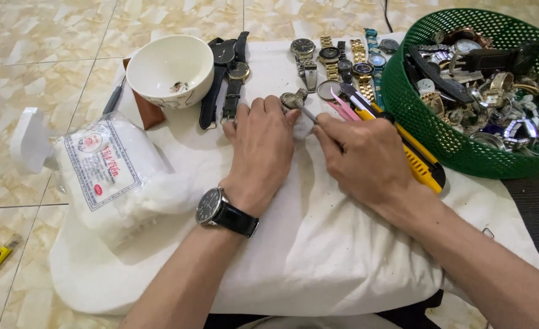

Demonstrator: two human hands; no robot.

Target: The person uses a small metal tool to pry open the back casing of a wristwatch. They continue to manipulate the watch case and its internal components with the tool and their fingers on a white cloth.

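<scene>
the left hand [260,143] pinned a small watch case [292,100] under its fingertips on the white cloth [318,244]. the right hand [361,155] was closed around a thin metal tool [309,114], tip touching the case, just beside the yellow utility knife [419,161] and green basket [428,131] of watches.

At my nine o'clock lies a clear plastic bag of white cotton [120,183], soft and lumpy, bearing a rectangular white label [102,161] with blue border and red marks.
</scene>
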